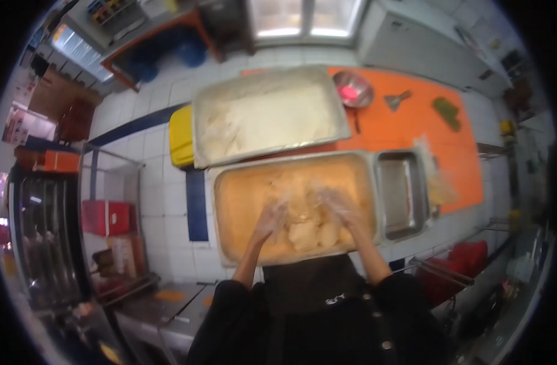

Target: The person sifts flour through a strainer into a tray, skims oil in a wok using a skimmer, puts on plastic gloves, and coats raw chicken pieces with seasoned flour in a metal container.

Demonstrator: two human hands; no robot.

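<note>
A large metal tray (370, 201) with orange-yellow crumbs or flour stands in front of me. Pale pieces (306, 234), perhaps dough or coated food, lie in its near middle part. My left hand (272, 218), dusted with flour, is over the left side of these pieces. On their right is my right hand (338, 204), also floury and blurred. Whether either hand grips anything cannot be made out, as the fingers are smeared. Behind stands a second large tray (278, 115) with white flour.
An empty-looking steel pan (403, 191) adjoins the tray on the right. The orange table (424, 131) bears a metal bowl (353, 90) with something pink, a scraper (396, 100) and a green item (447, 114). A yellow container (181, 137) sits at the left.
</note>
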